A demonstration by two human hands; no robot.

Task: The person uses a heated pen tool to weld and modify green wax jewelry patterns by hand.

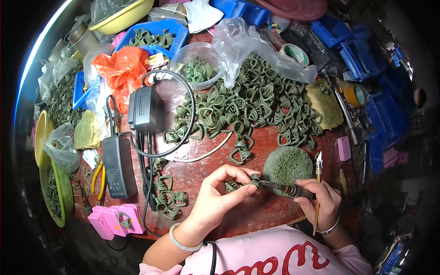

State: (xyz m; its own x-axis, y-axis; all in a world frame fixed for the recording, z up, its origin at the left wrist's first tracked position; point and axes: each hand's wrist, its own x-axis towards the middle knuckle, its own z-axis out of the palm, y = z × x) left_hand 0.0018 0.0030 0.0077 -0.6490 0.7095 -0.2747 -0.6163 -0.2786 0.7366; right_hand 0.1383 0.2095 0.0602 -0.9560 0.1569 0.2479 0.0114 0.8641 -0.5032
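Observation:
My left hand (224, 185) pinches a small dark green ring (255, 180) between thumb and fingertips. In my right hand (321, 199) is a dark pen-shaped tool (289, 189), its narrow tip against or very near the ring. A slim wooden-handled tool (317, 201) with a pale pointed tip also sits between the right fingers, standing roughly upright. Just beyond the hands lies a round green rough-surfaced pad (286, 165). Another green ring piece (231, 185) is partly hidden behind my left fingers.
A large heap of green rings (256, 91) covers the table's middle. To the left are a black power box (146, 107), an adapter (118, 167), looping cables and pink blocks (112, 220). Blue bins (387, 119) and a yellow-green sponge (325, 105) stand right.

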